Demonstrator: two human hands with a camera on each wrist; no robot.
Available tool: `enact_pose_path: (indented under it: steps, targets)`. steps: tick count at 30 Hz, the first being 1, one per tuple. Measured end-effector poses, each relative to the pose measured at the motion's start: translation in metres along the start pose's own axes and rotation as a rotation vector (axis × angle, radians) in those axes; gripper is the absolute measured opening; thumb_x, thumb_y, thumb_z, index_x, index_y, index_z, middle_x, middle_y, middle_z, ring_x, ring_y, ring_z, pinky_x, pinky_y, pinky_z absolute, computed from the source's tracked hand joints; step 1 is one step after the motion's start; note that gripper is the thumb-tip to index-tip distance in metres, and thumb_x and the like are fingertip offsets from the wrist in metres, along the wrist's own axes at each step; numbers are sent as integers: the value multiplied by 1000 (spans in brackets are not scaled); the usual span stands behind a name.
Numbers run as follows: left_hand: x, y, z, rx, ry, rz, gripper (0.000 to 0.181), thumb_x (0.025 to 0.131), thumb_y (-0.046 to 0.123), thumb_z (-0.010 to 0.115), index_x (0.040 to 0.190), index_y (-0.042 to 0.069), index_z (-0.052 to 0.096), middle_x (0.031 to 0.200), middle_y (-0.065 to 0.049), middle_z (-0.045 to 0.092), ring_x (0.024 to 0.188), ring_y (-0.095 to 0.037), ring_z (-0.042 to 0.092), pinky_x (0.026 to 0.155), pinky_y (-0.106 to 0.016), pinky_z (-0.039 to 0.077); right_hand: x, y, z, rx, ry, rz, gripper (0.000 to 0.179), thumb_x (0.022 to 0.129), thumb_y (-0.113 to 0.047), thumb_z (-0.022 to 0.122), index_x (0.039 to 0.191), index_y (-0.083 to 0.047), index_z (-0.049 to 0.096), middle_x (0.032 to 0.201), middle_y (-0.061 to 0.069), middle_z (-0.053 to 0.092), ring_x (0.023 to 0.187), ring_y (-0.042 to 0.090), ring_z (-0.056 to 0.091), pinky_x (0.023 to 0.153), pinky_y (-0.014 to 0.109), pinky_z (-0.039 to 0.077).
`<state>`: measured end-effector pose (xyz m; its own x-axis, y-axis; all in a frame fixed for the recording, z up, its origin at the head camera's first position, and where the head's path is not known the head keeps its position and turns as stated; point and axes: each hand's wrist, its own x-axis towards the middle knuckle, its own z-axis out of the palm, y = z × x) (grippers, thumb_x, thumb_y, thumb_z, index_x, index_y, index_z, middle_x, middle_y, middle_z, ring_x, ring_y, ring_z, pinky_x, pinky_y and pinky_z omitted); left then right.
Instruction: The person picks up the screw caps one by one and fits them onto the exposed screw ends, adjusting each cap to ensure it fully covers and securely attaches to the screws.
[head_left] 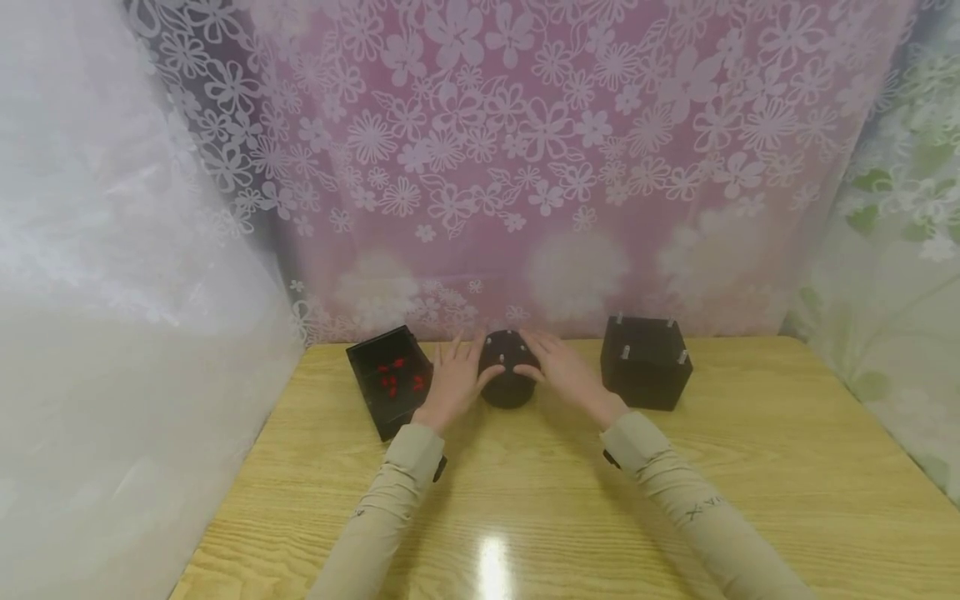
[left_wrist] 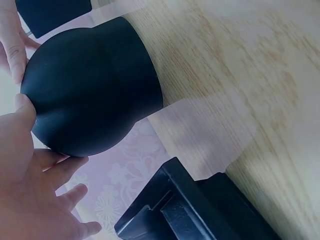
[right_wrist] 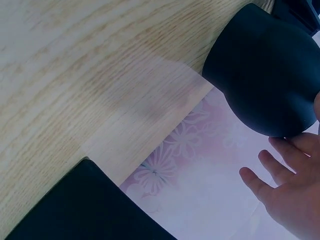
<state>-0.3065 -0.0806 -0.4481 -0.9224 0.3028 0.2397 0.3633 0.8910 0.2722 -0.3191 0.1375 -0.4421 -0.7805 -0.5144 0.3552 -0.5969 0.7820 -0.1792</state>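
Observation:
A black dome-shaped object (head_left: 507, 387) with a narrower round base stands upright near the table's back edge. Several small pale pegs stick up from its top. My left hand (head_left: 454, 377) holds its left side, thumb on the near side and index finger farther back. On the opposite side my right hand (head_left: 567, 372) holds it in the same way. In the left wrist view, the thumb and first fingers touch the upper curve of the dome (left_wrist: 85, 92), while the other fingers spread free. The right wrist view shows fingertips against the dome's (right_wrist: 265, 75) underside curve; the right thumb is mostly hidden.
Left of the hands lies a black open tray (head_left: 369, 398) with several small red pieces (head_left: 389, 382) inside. A black box (head_left: 647, 367) with pale pegs at its top corners stands to the right. A pink flowered curtain (head_left: 525, 167) hangs behind the wooden table (head_left: 525, 483).

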Motion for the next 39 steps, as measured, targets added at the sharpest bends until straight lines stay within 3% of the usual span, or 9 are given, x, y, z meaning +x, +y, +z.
enact_pose_path:
  steps: [11, 23, 29, 39]
  targets:
    - [-6, 6, 0, 16, 10, 6, 78, 103, 55, 44, 162, 10, 21, 157, -17, 41, 154, -36, 17, 121, -67, 8, -5, -1, 1, -38, -2, -11, 73, 101, -39, 61, 154, 4, 36, 151, 27, 45, 140, 44, 42, 116, 57, 34]
    - [-14, 12, -2, 15, 48, 28, 75, 103, 52, 48, 161, 8, 27, 154, -15, 47, 154, -37, 18, 121, -67, 9, -13, -5, 5, -124, 53, -35, 70, 100, -37, 62, 151, 7, 40, 149, 26, 47, 138, 43, 45, 113, 58, 38]
    - [-16, 12, 2, 21, 27, 19, 76, 103, 56, 45, 162, 11, 25, 158, -14, 41, 155, -34, 14, 121, -66, 8, -17, -7, 3, -142, 39, -18, 71, 101, -39, 60, 153, 4, 38, 148, 25, 49, 137, 43, 46, 111, 61, 39]
    - [-21, 17, 1, 20, 32, 17, 74, 103, 55, 45, 160, 11, 29, 157, -17, 42, 154, -37, 18, 120, -67, 9, -25, -8, 2, -175, 77, -45, 71, 99, -38, 64, 150, 6, 42, 144, 26, 53, 135, 42, 49, 109, 57, 44]
